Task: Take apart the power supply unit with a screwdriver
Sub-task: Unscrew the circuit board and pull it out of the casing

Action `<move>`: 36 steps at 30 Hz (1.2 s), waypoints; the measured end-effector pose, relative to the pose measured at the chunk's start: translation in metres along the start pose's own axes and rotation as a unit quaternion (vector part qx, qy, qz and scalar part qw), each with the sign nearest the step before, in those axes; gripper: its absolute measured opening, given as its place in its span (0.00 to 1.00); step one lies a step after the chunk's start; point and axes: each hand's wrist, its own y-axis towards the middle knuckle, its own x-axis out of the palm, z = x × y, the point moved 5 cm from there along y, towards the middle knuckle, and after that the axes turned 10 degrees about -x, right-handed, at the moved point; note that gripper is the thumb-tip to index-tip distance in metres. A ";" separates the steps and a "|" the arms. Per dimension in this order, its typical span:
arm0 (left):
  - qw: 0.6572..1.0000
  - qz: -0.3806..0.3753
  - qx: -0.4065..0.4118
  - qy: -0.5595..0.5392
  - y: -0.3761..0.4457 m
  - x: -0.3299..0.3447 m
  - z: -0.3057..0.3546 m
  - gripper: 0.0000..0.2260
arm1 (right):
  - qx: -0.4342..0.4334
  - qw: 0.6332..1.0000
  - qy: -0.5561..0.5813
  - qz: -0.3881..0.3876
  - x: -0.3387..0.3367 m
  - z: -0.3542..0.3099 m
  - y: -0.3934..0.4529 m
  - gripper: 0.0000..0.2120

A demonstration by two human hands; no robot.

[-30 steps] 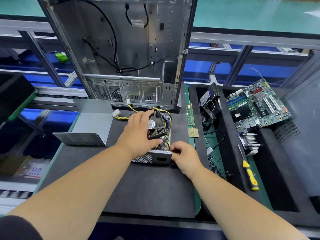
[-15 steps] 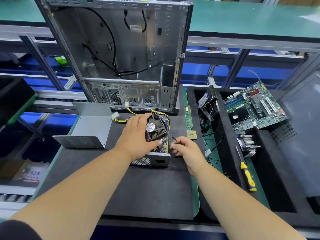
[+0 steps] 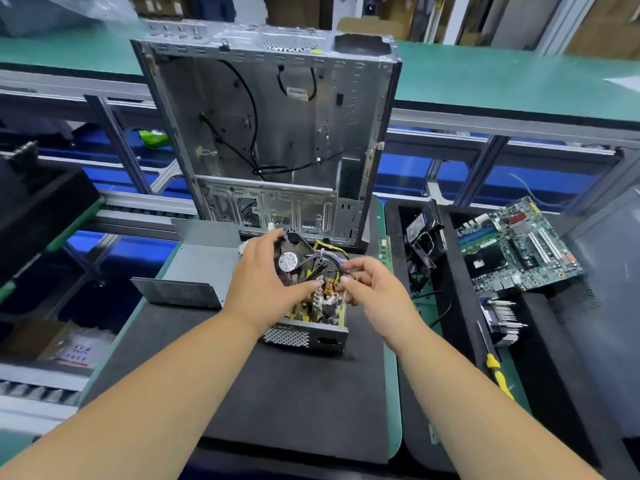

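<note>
The left hand (image 3: 263,289) curls round the black fan (image 3: 294,259), fingers over its far left edge and thumb at its near side, so this grip holds the fan tilted above the opened power supply unit (image 3: 311,323). The right hand (image 3: 372,289) has its thumb and forefinger pinched together on what looks like a thin black wire (image 3: 341,270) just right of the fan; the other fingers are loosely bent. The unit sits in the middle of the black mat (image 3: 277,393) on the bench, its perforated near wall facing the camera and its circuit board with a copper coil exposed. The fan's round white label carries print too small to read.

Left of the unit lies its removed grey metal cover (image 3: 197,268). Behind stands the stripped computer case (image 3: 277,133), upright and open. To the right, in a black tray (image 3: 554,393), a yellow-handled screwdriver (image 3: 495,368) lies untouched, well apart from both hands, near a finned heatsink (image 3: 502,320). A green motherboard (image 3: 519,244) rests tilted at the far right. A bag at the near left bears blurred red and blue marks.
</note>
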 end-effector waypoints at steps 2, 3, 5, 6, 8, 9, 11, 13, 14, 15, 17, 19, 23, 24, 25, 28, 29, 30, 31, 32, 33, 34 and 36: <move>0.999 0.008 -0.034 0.003 0.004 -0.009 -0.005 0.45 | -0.014 0.999 -0.023 -0.019 0.015 -0.016 0.006 0.09; 0.998 0.014 -0.054 0.000 0.007 -0.014 -0.009 0.45 | -0.028 0.998 -0.048 -0.032 0.024 -0.024 0.010 0.11; 0.995 0.024 -0.098 -0.026 0.014 -0.025 -0.019 0.45 | -0.059 0.989 -0.120 -0.066 0.043 -0.039 0.019 0.17; 0.992 0.027 -0.118 -0.041 0.019 -0.031 -0.024 0.45 | -0.072 0.981 -0.164 -0.081 0.053 -0.044 0.024 0.22; 0.986 0.025 -0.151 -0.063 0.028 -0.042 -0.033 0.44 | -0.095 0.960 -0.241 -0.107 0.072 -0.052 0.034 0.32; 0.983 0.020 -0.166 -0.071 0.033 -0.048 -0.037 0.44 | -0.108 0.950 -0.269 -0.118 0.082 -0.055 0.039 0.36; 0.978 0.005 -0.190 -0.091 0.041 -0.059 -0.046 0.45 | -0.133 0.930 -0.317 -0.132 0.100 -0.060 0.048 0.43; 0.972 -0.003 -0.208 -0.106 0.049 -0.071 -0.054 0.44 | -0.156 0.910 -0.357 -0.141 0.117 -0.065 0.058 0.48; 0.970 -0.005 -0.218 -0.108 0.052 -0.076 -0.058 0.44 | -0.166 0.901 -0.374 -0.144 0.127 -0.066 0.063 0.50; 0.967 -0.008 -0.230 -0.106 0.056 -0.082 -0.062 0.43 | -0.175 0.891 -0.391 -0.148 0.136 -0.067 0.068 0.51; 0.962 -0.018 -0.249 -0.106 0.064 -0.093 -0.071 0.41 | -0.184 0.873 -0.425 -0.152 0.155 -0.068 0.078 0.52; 0.961 -0.029 -0.256 -0.104 0.073 -0.103 -0.080 0.39 | -0.188 0.860 -0.452 -0.146 0.173 -0.069 0.088 0.50; 0.957 -0.075 -0.259 -0.109 0.093 -0.116 -0.099 0.38 | -0.192 0.839 -0.490 -0.135 0.199 -0.067 0.108 0.38; 0.956 -0.089 -0.258 -0.107 0.097 -0.118 -0.105 0.38 | -0.184 0.837 -0.496 -0.140 0.204 -0.064 0.113 0.37; 0.955 -0.103 -0.258 -0.106 0.101 -0.121 -0.111 0.39 | -0.170 0.838 -0.497 -0.147 0.209 -0.060 0.118 0.37; 0.946 -0.152 -0.270 -0.092 0.111 -0.126 -0.131 0.35 | -0.093 0.851 -0.484 -0.180 0.220 -0.042 0.131 0.39; 0.942 -0.172 -0.276 -0.082 0.113 -0.126 -0.138 0.32 | -0.063 0.854 -0.480 -0.192 0.224 -0.034 0.135 0.38; 0.937 -0.192 -0.282 -0.071 0.115 -0.126 -0.145 0.28 | -0.034 0.854 -0.477 -0.204 0.227 -0.027 0.138 0.36; 0.933 -0.208 -0.287 -0.059 0.116 -0.125 -0.151 0.24 | -0.006 0.854 -0.473 -0.215 0.231 -0.019 0.140 0.32; 0.929 -0.224 -0.289 -0.046 0.117 -0.124 -0.156 0.20 | 0.023 0.855 -0.469 -0.222 0.234 -0.012 0.143 0.29; 0.926 -0.239 -0.290 -0.035 0.118 -0.121 -0.161 0.16 | 0.050 0.854 -0.466 -0.227 0.236 -0.005 0.144 0.28; 0.923 -0.252 -0.289 -0.027 0.119 -0.119 -0.165 0.15 | 0.071 0.852 -0.465 -0.230 0.239 0.001 0.146 0.27; 0.918 -0.272 -0.288 -0.017 0.120 -0.115 -0.170 0.16 | 0.099 0.851 -0.462 -0.231 0.243 0.009 0.149 0.27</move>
